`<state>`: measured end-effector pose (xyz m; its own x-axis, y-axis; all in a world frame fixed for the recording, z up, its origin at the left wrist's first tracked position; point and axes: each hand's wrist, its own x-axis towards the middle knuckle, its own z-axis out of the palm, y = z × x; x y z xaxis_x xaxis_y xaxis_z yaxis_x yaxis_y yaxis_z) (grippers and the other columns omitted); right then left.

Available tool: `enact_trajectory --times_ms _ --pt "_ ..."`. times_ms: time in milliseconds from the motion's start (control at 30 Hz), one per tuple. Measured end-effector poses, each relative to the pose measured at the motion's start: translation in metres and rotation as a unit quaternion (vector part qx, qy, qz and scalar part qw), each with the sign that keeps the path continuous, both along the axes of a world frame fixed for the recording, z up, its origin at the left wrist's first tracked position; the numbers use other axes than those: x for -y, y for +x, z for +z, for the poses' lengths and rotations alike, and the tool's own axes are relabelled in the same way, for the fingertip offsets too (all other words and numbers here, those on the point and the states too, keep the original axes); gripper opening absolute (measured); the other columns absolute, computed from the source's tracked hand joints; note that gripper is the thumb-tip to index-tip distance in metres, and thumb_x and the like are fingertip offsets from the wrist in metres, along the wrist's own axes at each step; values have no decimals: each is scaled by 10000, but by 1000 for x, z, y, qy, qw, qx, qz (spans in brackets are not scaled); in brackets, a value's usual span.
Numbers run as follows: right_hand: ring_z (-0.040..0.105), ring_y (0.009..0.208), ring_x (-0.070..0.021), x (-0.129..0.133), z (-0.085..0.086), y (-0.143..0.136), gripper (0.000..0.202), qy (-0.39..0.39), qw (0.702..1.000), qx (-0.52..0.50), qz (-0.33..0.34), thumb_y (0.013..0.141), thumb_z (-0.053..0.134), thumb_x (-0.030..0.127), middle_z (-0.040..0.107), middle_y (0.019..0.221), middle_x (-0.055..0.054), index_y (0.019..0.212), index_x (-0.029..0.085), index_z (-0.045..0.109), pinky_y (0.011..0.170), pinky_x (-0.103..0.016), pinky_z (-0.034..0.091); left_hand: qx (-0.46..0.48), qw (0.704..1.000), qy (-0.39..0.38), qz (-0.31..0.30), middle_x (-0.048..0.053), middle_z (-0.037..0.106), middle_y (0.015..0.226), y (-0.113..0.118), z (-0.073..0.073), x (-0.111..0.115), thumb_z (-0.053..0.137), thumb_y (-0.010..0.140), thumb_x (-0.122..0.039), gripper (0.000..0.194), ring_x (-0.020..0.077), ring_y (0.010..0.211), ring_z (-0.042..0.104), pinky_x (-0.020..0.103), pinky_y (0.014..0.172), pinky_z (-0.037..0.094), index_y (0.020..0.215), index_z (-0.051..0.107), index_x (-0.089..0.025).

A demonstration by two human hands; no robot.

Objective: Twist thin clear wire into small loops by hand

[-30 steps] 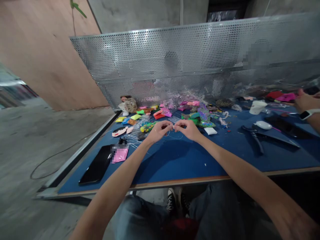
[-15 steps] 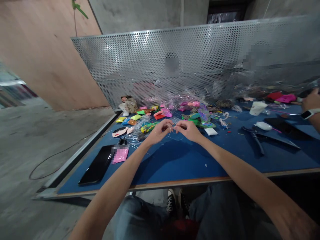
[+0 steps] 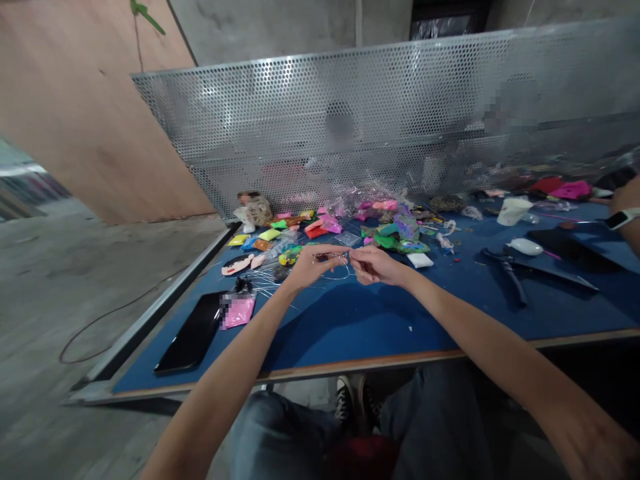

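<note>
My left hand (image 3: 314,265) and my right hand (image 3: 374,265) meet above the middle of the blue table (image 3: 350,327). A thin pale wire (image 3: 341,276) loops down between them, and the fingers of both hands are closed on it. More thin wires (image 3: 264,283) lie on the table left of my left hand, beside a pink packet (image 3: 239,311). Beyond my hands lie colourful clay packets (image 3: 316,230) and a green and purple clay piece (image 3: 407,230). A white packet (image 3: 419,260) rests just right of my right hand.
A black phone (image 3: 193,331) lies at the left. Pliers (image 3: 505,277), a white spoon-like piece (image 3: 525,247) and a white cup (image 3: 513,211) are on the right. Another person's wrist with a watch (image 3: 623,219) shows at the right edge. A perforated metal panel (image 3: 300,133) stands behind.
My left hand has flattened, its fingers now reaching toward my right hand. My right fingers have curled lower, and the wire loop hangs in a different shape. The view has shifted slightly.
</note>
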<state>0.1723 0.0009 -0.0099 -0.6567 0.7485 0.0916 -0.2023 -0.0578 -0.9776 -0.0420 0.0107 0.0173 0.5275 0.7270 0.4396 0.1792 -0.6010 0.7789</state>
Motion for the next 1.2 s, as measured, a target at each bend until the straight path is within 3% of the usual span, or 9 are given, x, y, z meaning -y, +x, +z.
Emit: enact_trajectory --times_ms 67,133,233,367,567,667,767,1033,1200 --pt "311 294 -75 0 1 1 437 -10 1000 0 5 906 618 571 434 390 78 697 199 527 361 -222 286 0 1000 6 4 92 769 903 0 1 1 759 840 -430 362 134 624 605 243 563 500 1082 791 -164" --pt "376 326 -88 -1 2 2 441 3 1000 17 -3 906 604 586 491 430 53 711 196 539 372 -228 310 -3 1000 15 14 78 766 857 1 2 1 756 842 -432 331 112 554 571 234 528 482 1041 796 -170" --pt "543 503 -110 -3 5 3 411 99 993 52 -43 907 614 566 660 661 -23 773 178 596 483 -238 427 -10 999 29 22 68 763 836 1 3 1 738 860 -426 291 99 522 558 226 512 476 999 793 -176" --pt "591 639 -106 -7 3 4 293 220 966 63 -118 873 698 456 680 868 -10 1007 198 657 625 -254 492 -34 998 44 17 60 754 807 -2 5 0 741 859 -404 252 92 518 566 216 514 475 932 786 -168" --pt "591 556 -113 -13 -5 5 263 237 952 73 -182 793 775 404 659 706 9 884 175 685 592 -267 484 -33 997 -47 -52 46 733 803 -5 -3 -8 784 818 -415 312 129 617 665 253 622 548 956 686 -153" --pt "595 543 -121 -12 -5 5 246 239 951 112 -159 812 746 395 653 667 11 878 170 673 571 -265 481 -54 984 -116 -126 75 748 870 -9 -5 -13 751 851 -429 327 168 723 729 295 712 582 986 634 -155" --pt "611 576 -123 -9 -3 6 203 257 945 154 -132 865 678 369 680 727 -6 897 171 647 583 -260 491 -68 975 -129 -169 107 750 960 -14 -5 -16 716 884 -441 332 186 824 744 324 797 584 1025 637 -152" --pt "602 533 -106 -4 0 9 127 302 927 215 -55 984 487 285 702 769 -1 1004 194 573 546 -231 474 -78 984 -77 -143 88 719 937 -14 -11 -19 665 922 -462 342 165 831 692 301 800 547 1038 671 -141" --pt "586 513 -88 -3 2 10 235 323 914 241 -48 1009 467 320 697 729 -13 876 173 594 561 -219 469 -113 987 -1 -115 62 682 922 -13 -7 -16 629 947 -439 303 133 790 596 255 740 471 998 680 -145"
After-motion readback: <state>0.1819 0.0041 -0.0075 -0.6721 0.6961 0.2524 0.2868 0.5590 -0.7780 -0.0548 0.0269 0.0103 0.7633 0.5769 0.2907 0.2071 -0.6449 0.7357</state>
